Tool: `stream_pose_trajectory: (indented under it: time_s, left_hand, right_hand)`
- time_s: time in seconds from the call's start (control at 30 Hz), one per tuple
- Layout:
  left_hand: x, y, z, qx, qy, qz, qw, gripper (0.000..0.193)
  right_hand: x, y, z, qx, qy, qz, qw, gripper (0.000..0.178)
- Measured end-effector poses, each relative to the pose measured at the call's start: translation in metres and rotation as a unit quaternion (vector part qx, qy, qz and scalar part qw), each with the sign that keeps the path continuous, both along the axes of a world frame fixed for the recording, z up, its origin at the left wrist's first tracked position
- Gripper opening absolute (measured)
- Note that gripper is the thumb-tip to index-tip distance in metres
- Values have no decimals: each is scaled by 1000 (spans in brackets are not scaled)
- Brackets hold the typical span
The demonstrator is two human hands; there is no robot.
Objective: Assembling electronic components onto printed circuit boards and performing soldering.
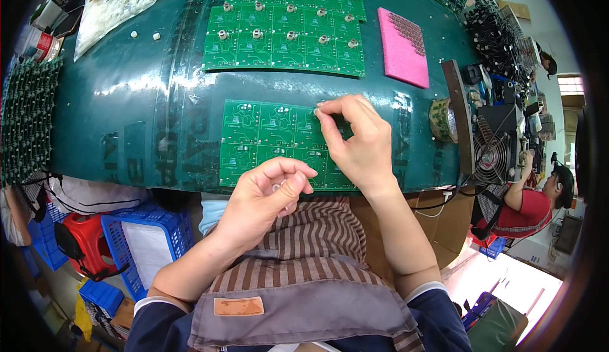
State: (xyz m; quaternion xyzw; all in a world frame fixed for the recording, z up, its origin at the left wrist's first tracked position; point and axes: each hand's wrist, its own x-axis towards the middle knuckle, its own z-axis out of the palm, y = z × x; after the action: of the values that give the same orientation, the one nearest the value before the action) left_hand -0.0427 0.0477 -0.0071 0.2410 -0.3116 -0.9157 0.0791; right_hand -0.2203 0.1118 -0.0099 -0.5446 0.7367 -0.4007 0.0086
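A green circuit board panel (241, 137), divided into several units, lies flat on the table in front of me. Over its upper right part, my right hand (358, 139) pinches a small white piece (318, 106) between thumb and forefinger, at or just above the board; I cannot tell if it touches. My left hand (263, 193) is curled above the board's lower edge, with small white parts (276, 187) showing between the fingers. Farther back, more green circuit boards (285, 25) carry upright metal-coloured cylindrical parts.
A pink foam block (406, 47) with rows of small parts lies right of the boards. At far left is a clear bag of white pieces (117, 9), with two loose ones nearby. Stacked boards (28, 120) stand left, a fan (491, 149) right. A person in red (530, 203) sits at right.
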Motion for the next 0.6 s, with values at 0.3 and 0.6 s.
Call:
stream_pose_trajectory:
  time_s: [0.3,0.6]
  left_hand:
    - [-2,7,1,-59,-21,6,998,19]
    - [-3,13,1,-14,-2,9,1000,20]
  right_hand:
    - [-50,-1,24,55,0,16,998,10]
    - [-178,-28,-15,45,172,-265,948,14]
